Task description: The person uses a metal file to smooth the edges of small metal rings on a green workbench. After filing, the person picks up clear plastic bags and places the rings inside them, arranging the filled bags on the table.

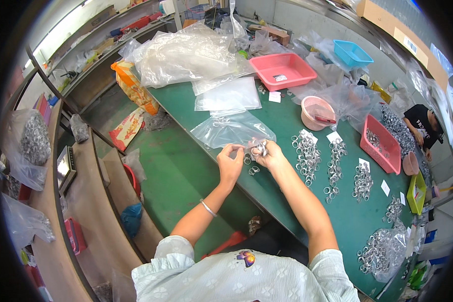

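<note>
Bag [231, 128], clear and thin, lies at the near-left edge of the worktop [287, 118], its near edge at the hands. It looks light, limp and slick, so it should crumple and slide easily; a thin edge like this is best pinched between thumb and fingertip. The left hand [230, 163] has thumb and fingers narrowed to a pinch on that edge. The right hand [272, 157] is curled around grey metal rings [260, 148], which look stiff, smooth and easy to grip in a cluster. A few loose rings lie on the worktop just below the hands.

As for containers, at far left a clear sack [34, 176] is packed with small metal pieces, and a red box [75, 236] stands on a shelf; I cannot tell its contents. On the worktop's far side is a pink tray [282, 64], then a pale bucket [312, 125] with a red item at its rim, and a blue basket [355, 59]. Further right, a pink basket [377, 158] holds rings, a clear pouch [398, 251] lies with more, and a green tray's [413, 200] contents are too small to tell.
</note>
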`<state>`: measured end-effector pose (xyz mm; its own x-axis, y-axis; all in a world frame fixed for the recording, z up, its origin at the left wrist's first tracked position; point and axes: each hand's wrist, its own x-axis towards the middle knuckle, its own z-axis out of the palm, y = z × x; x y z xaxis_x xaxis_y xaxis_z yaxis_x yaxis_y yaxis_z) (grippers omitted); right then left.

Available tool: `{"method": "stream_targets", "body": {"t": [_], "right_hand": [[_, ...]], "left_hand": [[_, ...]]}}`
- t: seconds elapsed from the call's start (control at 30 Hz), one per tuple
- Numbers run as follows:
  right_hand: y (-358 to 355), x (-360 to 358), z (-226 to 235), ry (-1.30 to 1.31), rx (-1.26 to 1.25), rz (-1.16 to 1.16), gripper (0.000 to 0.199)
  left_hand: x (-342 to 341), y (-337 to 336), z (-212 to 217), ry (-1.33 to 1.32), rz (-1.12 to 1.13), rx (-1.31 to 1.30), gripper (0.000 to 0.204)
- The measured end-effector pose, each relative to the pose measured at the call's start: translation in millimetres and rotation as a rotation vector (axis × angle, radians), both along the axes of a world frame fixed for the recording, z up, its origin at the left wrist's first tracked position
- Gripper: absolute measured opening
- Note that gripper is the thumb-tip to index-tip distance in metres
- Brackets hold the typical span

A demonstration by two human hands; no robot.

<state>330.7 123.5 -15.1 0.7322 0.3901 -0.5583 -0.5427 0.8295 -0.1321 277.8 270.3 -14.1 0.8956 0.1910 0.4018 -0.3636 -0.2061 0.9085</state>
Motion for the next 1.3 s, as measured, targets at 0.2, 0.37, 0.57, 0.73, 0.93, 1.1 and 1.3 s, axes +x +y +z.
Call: {"method": "stream_targets", "body": {"t": [0.2, 0.37, 0.57, 0.73, 0.93, 1.1, 1.3], "right_hand": [[32.0, 8.7, 0.0, 0.040, -0.030, -0.350, 0.017], [54.6, 44.3, -2.7, -0.043, -0.363, -0.339, 0.024], [62.8, 64.1, 27.6, -0.318, -0.746, 0.016, 0.025], [34.3, 41.9, 64.0, -0.799, -0.916, 0.336, 0.035], [-65.3, -41.9, 55.9, -1.045, -1.266, 0.135, 0.041], [-81.1, -43.6, -28.8, -1.195, -1.915, 0.251, 0.067], [-65.7, -58.0, -34.1, -1.348, -2.035, 0.442, 0.070]], "left_hand": [[-0.9, 7.0, 5.4, 0.025, -0.022, 0.012, 0.010], [6.0, 5.9, 6.4, 0.045, -0.076, -0.139, 0.011], [27.9, 9.8, 42.7, 0.044, -0.125, -0.366, 0.015], [47.0, 20.5, 50.4, -0.067, -0.047, -0.615, 0.017], [33.8, 21.8, 34.8, -0.073, -0.010, -0.630, 0.020], [23.1, 11.6, 27.3, -0.118, 0.064, -0.606, 0.019], [26.7, 19.3, 23.1, -0.124, 0.087, -0.621, 0.019]]}}
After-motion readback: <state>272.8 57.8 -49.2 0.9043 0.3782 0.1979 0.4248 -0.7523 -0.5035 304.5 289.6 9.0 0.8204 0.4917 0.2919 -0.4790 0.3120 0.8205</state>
